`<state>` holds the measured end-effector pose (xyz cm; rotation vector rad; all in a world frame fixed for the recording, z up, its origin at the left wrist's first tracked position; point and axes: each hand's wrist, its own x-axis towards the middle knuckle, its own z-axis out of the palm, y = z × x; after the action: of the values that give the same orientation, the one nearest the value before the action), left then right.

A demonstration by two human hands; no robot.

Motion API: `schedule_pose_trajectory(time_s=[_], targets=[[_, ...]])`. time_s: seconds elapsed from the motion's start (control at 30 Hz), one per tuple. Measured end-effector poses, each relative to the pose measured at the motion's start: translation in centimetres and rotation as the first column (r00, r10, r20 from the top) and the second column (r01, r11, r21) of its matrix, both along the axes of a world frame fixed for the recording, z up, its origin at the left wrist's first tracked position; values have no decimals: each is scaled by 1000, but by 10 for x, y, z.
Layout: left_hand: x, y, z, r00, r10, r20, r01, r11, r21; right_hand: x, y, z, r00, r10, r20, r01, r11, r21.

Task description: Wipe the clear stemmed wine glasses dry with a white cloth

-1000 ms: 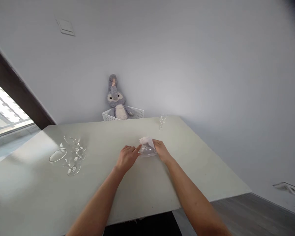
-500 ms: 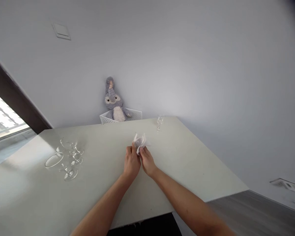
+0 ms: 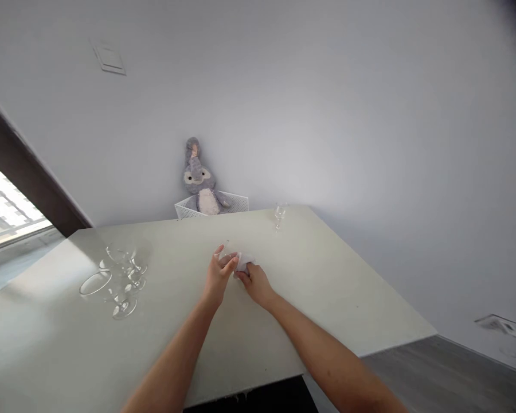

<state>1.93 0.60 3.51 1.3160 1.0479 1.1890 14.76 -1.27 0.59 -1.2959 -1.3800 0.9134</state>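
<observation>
My left hand (image 3: 219,277) is closed around the bowl of a small clear glass (image 3: 226,250), whose rim shows above the fingers. On the right of that glass, a crumpled white cloth (image 3: 243,262) is pinched in my right hand (image 3: 257,284) and touches the glass. The glass's stem and foot are hidden by the cloth and fingers. Both hands are over the middle of the pale table (image 3: 327,304). A small stemmed glass (image 3: 280,213) stands upright near the far edge, beyond my right hand.
Several clear stemmed glasses (image 3: 124,305) are grouped on the table's left side, some lying tilted. Behind the far edge, a grey plush toy (image 3: 199,176) sits in a white perforated basket (image 3: 238,203) against the wall. The table's right edge slants toward the floor.
The glass has tipped to the left, and my left hand has shifted left around its bowl. My right hand has moved slightly lower with the cloth, which now lies on the glass's right side.
</observation>
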Motion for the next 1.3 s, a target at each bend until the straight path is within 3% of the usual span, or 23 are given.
schedule_pose_trajectory(time_s=[0.07, 0.1, 0.17, 0.23, 0.3, 0.33, 0.4, 0.47, 0.5, 0.57, 0.6, 0.7, 0.73, 0.8, 0.9, 1.0, 1.1, 1.2, 1.27, 1.3], targets=[[-6, 1, 2, 996, -65, 60, 67, 997, -31, -1, -4, 2, 977, 161, -142, -171, 984, -57], [-8, 2, 2, 988, -128, 91, 132, 991, -37, -1, -6, 2, 928, 251, -275, -285, 954, -89], [-13, 2, 2, 938, -297, 176, 308, 951, -33, -1, -10, 3, 748, 368, -552, -511, 850, -126], [-16, 1, 0, 865, -426, 266, 444, 896, -9, 0, -15, 3, 579, 377, -723, -649, 749, -130], [-17, 1, -2, 829, -460, 319, 481, 877, 16, 0, -17, 1, 524, 369, -767, -691, 711, -130], [-17, 2, -3, 834, -446, 326, 468, 883, 12, 0, -16, 1, 547, 381, -746, -684, 717, -136], [-15, 4, -5, 880, -373, 295, 397, 917, -27, 2, -13, 1, 701, 415, -580, -597, 786, -159], [-12, 7, -7, 942, -244, 232, 266, 961, -69, 5, -7, 1, 903, 369, -219, -405, 902, -148], [-10, 9, -8, 961, -176, 213, 198, 977, -83, 7, -3, 1, 956, 293, -4, -292, 951, -101], [-7, 12, -9, 970, -67, 233, 95, 990, -108, 13, 1, 2, 939, 87, 334, -112, 992, 56], [-6, 13, -9, 963, -23, 269, 58, 991, -122, 17, 3, 2, 906, -15, 424, -44, 991, 129], [-9, 17, -6, 912, 130, 388, -77, 986, -149, 26, 3, 5, 828, -261, 497, 129, 950, 284], [-10, 18, -5, 892, 186, 413, -133, 979, -154, 26, 1, 6, 806, -295, 513, 137, 936, 325], [-12, 17, -3, 869, 258, 423, -212, 965, -152, 22, -2, 7, 764, -273, 584, 27, 919, 394], [-5, 8, -4, 890, 254, 378, -228, 967, -113, 6, -5, 3, 685, -174, 708, -151, 916, 371], [7, -6, -3, 919, 165, 359, -173, 985, -9, -3, -3, -4, 723, -148, 675, -35, 968, 250], [11, -17, 2, 939, -16, 343, -14, 996, 86, 5, 2, -4, 887, -91, 453, 74, 996, 54], [7, -19, 8, 938, -211, 275, 174, 973, 155, 21, 4, 3, 986, 135, 93, -124, 985, -117], [5, -18, 9, 934, -267, 238, 223, 955, 195, 26, 5, 5, 959, 254, -126, -268, 957, -108], [5, -17, 8, 935, -260, 241, 212, 955, 207, 25, 5, 5, 947, 258, -193, -277, 957, -80]])
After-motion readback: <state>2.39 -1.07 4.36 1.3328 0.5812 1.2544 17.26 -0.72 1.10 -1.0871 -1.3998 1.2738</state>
